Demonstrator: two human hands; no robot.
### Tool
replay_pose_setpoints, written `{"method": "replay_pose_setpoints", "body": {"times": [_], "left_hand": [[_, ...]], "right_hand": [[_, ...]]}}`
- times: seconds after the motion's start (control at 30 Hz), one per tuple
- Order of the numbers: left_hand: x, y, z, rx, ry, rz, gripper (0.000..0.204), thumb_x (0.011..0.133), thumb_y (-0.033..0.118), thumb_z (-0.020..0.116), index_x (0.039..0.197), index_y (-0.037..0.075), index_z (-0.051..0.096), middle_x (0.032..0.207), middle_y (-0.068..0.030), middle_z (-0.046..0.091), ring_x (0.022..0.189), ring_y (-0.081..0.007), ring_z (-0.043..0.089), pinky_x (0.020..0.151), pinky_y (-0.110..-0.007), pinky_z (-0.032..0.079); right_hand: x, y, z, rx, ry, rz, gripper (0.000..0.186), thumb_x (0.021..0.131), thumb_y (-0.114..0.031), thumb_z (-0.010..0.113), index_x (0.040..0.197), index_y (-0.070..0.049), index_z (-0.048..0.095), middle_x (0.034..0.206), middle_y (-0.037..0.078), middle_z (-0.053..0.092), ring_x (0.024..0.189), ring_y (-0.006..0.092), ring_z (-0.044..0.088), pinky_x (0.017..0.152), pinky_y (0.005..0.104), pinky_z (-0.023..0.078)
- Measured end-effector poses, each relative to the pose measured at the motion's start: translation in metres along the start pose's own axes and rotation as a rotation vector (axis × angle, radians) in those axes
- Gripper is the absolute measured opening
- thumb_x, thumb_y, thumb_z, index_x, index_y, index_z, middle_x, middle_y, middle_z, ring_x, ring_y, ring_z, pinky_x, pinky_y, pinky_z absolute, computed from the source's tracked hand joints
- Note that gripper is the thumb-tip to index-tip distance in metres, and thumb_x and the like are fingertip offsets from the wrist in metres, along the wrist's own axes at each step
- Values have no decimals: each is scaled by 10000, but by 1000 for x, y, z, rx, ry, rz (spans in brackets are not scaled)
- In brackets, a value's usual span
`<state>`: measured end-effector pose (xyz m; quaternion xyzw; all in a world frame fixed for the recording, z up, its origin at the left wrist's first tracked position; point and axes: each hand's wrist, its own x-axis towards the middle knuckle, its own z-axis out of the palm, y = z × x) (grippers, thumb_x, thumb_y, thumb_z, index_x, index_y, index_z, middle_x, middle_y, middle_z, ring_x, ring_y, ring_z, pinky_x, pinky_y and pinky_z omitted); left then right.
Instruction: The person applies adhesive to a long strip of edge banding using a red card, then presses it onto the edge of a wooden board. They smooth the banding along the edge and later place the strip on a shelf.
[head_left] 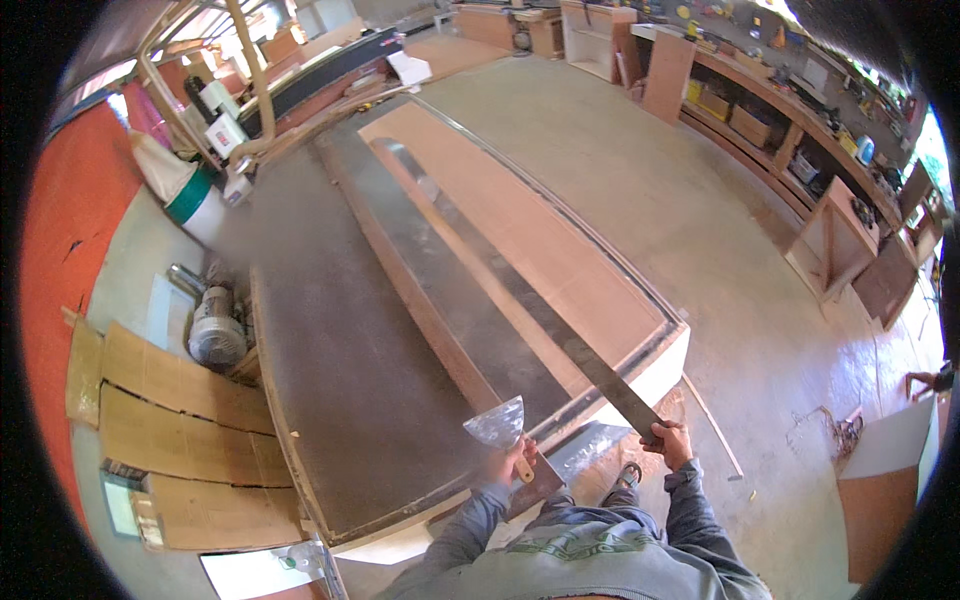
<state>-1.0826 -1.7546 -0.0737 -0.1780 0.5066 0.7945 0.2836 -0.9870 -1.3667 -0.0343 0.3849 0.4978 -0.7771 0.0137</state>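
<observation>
My left hand (510, 463) is closed round the wooden handle of a scraper (496, 424), whose wide, pale-smeared blade points up and away from me. Beside that hand is the near end of a long strip with a brown edge (425, 318); I cannot tell whether the fingers touch it. My right hand (674, 445) grips the near end of a long, dark, flat strip (570, 343). This strip slants far to the left over a pinkish-brown panel (530, 225). Both strips extend over the large dark-topped table (320, 370).
Flattened cardboard (190, 438) and a grey motor (217, 330) sit left of the table. A cluttered wooden workbench (745, 85) lines the far right wall. On the concrete floor, a thin stick (715, 425) lies near the table's right corner. A white-and-brown box (890, 480) stands at right.
</observation>
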Motion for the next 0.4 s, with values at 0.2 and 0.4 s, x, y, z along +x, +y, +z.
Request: {"method": "replay_pose_setpoints", "body": {"times": [0.2, 0.4], "left_hand": [[63, -50, 59, -131, -349, -112, 774, 936, 527, 687, 1542, 129, 417, 1592, -127, 404, 1442, -326, 394, 1110, -592, 385], [159, -11, 159, -545, -306, -161, 766, 917, 534, 699, 1549, 199, 426, 1613, -126, 409, 1501, -398, 299, 1202, -734, 118]], "right_hand": [[-114, -12, -25, -18, 142, -109, 319, 929, -121, 692, 1124, 131, 678, 979, 181, 725, 748, 231, 731, 614, 336, 643], [-227, -30, -88, -36, 427, -291, 313, 945, -193, 642, 1113, 69, 681, 891, 120, 720, 745, 180, 706, 569, 315, 605]]}}
